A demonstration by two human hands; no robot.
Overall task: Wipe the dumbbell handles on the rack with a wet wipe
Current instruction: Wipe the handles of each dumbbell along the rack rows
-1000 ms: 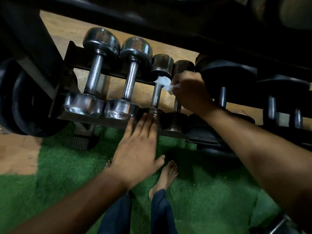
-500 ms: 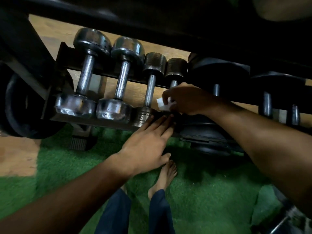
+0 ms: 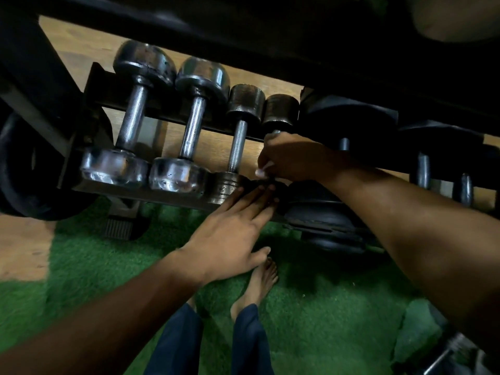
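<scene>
Several steel dumbbells lie side by side on the low black rack (image 3: 140, 192). My right hand (image 3: 293, 156) grips a white wet wipe (image 3: 263, 170) around the handle of the fourth dumbbell from the left (image 3: 281, 109), near its front end; the handle is mostly hidden by the hand. My left hand (image 3: 230, 236) lies flat with straight fingers pressing on the front heads of the third dumbbell (image 3: 238, 147) and the fourth. The two big chrome dumbbells (image 3: 132, 115) sit further left, untouched.
Black rubber dumbbells (image 3: 343, 147) fill the rack to the right of my hands. A dark upper shelf (image 3: 243, 36) overhangs the row. A black weight plate (image 3: 24, 169) leans at the left. My bare feet (image 3: 259, 282) stand on green turf below.
My right hand slid the wipe down the fourth dumbbell's handle toward its front head. My left hand shifted right from the third dumbbell's head toward the fourth.
</scene>
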